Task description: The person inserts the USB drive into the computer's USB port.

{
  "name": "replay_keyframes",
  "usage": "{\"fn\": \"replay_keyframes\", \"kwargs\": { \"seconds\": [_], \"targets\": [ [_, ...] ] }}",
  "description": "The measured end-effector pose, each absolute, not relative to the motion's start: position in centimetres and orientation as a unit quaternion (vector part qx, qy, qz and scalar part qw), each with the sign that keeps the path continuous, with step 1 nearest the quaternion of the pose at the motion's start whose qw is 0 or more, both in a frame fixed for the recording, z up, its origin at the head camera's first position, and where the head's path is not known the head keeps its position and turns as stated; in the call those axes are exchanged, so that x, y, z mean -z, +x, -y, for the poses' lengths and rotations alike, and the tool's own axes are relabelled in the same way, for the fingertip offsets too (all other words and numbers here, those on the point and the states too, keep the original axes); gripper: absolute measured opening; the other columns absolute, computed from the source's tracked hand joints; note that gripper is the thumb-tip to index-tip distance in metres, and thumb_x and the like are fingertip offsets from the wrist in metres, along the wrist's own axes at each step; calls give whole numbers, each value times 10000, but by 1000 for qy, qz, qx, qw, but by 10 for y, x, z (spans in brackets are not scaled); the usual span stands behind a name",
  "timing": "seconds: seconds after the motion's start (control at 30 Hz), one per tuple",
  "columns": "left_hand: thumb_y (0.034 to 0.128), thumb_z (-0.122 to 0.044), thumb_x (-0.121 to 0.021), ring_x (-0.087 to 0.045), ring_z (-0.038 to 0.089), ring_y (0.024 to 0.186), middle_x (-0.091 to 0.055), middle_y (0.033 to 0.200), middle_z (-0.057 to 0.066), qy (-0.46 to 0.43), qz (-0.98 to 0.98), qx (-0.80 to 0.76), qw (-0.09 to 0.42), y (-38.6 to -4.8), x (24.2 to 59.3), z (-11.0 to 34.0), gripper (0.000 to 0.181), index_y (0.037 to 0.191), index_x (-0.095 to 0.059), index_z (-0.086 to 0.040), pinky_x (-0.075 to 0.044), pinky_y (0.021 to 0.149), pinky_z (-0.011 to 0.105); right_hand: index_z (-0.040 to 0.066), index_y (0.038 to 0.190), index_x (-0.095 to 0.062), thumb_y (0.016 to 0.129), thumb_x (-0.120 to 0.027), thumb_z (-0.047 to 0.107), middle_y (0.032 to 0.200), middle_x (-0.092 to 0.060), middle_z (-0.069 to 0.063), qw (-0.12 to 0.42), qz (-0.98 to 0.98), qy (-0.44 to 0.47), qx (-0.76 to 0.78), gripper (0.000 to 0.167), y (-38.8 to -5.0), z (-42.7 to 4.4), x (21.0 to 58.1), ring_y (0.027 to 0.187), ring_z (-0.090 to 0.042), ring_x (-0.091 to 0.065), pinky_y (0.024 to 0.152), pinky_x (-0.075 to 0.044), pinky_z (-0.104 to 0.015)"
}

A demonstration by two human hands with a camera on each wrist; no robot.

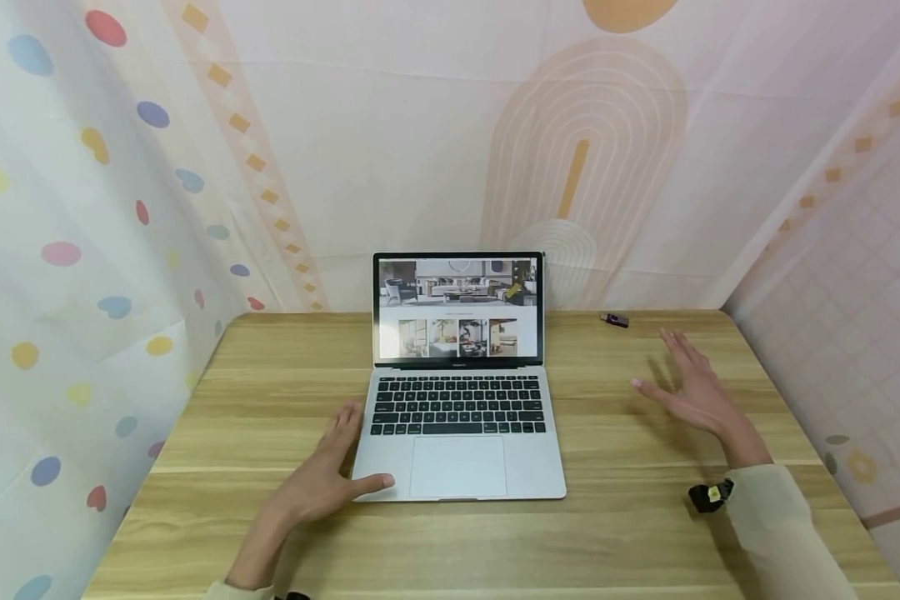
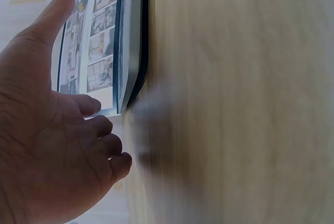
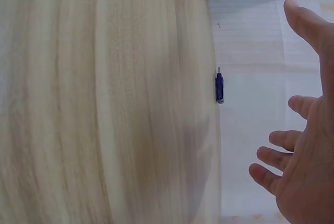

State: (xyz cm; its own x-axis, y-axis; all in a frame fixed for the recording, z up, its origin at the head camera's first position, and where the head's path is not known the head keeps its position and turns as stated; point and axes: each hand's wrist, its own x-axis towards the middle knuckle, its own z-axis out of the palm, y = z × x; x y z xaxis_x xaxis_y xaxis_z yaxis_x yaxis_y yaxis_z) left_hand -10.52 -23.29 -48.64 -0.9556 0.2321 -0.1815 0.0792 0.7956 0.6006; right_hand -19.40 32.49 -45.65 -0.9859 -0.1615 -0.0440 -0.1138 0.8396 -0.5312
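An opened silver laptop [image 1: 459, 467] with a lit screen [image 1: 457, 310] stands in the middle of the wooden table. My left hand [image 1: 318, 483] is at its left front corner, fingers extended along the side and thumb over the front corner; whether it touches is hard to tell. In the left wrist view the left hand [image 2: 57, 130] appears beside the laptop's edge [image 2: 133, 41]. My right hand [image 1: 693, 392] hovers over the right of the table, fingers spread, holding nothing. Beyond it, near the back edge, lies a small dark purple USB stick [image 1: 615, 320], also seen in the right wrist view.
The wooden table [image 1: 270, 375] meets a patterned cloth backdrop [image 1: 405, 150] at its back edge, with more cloth hanging on both sides. A black strap device [image 1: 708, 497] sits on the right wrist.
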Motion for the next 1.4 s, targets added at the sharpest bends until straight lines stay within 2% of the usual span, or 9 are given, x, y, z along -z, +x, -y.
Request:
{"fn": "replay_keyframes", "kwargs": {
  "seconds": [0.2,0.43,0.63,1.0,1.2,1.4],
  "targets": [
    [793,-714,-733,32,423,1600,40,1735,177,84,-940,-301,135,-106,488,230,1273,1656,-48,-75,-102,1269,655,104,1659,19,978,-622,527,1696,22,-304,45,-952,-77,294,1026,-195,-322,458,1508,-630,-39,1110,-146,-861],
    [743,-721,-768,5,446,1593,20,1730,202,88,-944,-287,135,-107,488,228,1347,1649,-39,-40,-127,1265,645,129,1659,48,984,-616,525,1700,15,-295,53,-948,-80,304,1026,-198,-319,460,1522,-607,-27,1123,-131,-854],
    [702,-734,-792,-10,450,1592,9,1729,206,102,-944,-285,131,-106,490,226,1401,1643,-40,-18,-123,1272,647,100,1657,24,984,-627,506,1696,-13,-303,50,-946,-86,308,1020,-203,-319,463,1532,-579,-48,1148,-123,-831],
    [691,-676,-843,-13,446,1594,2,1729,210,106,-946,-277,130,-113,493,222,1418,1635,-39,13,-89,1290,624,76,1655,4,989,-623,509,1698,-26,-299,48,-943,-78,319,1012,-215,-317,465,1534,-572,-71,1157,-129,-823],
    [682,-677,-845,-4,443,1595,8,1725,216,103,-947,-272,138,-114,493,222,1432,1629,-35,30,-60,1295,612,98,1657,19,994,-616,515,1700,-9,-295,65,-938,-61,335,1009,-222,-313,466,1537,-570,-66,1172,-117,-809],
    [685,-652,-856,-8,462,1588,-2,1722,227,101,-946,-274,139,-111,491,223,1421,1624,-48,44,-60,1287,631,104,1659,2,997,-599,538,1697,-36,-300,68,-935,-47,346,994,-227,-310,470,1529,-572,-110,1174,-153,-800]
  ]
}}
